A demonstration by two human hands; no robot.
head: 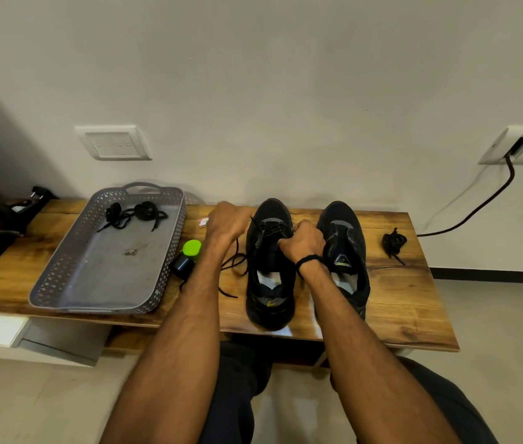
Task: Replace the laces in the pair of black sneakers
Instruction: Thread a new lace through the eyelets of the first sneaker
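Note:
Two black sneakers stand side by side on the wooden table, toes toward the wall: the left sneaker [269,283] and the right sneaker [345,238]. A black lace [236,265] runs through the left sneaker's lower eyelets and trails onto the table at its left. My left hand [226,221] is curled beside the left sneaker's toe, gripping a strand of that lace. My right hand [303,240] is curled over the left sneaker's eyelet area, pinching the lace there. A bundled black lace [394,243] lies right of the shoes. Two more coiled laces [133,213] lie in the grey tray.
The grey perforated tray [61,283] sits at the table's left. A green-capped black bottle [187,258] lies between the tray and my left arm. A small card [203,222] lies near the wall. A black stand [0,238] is far left. A cable [477,209] hangs from the wall socket.

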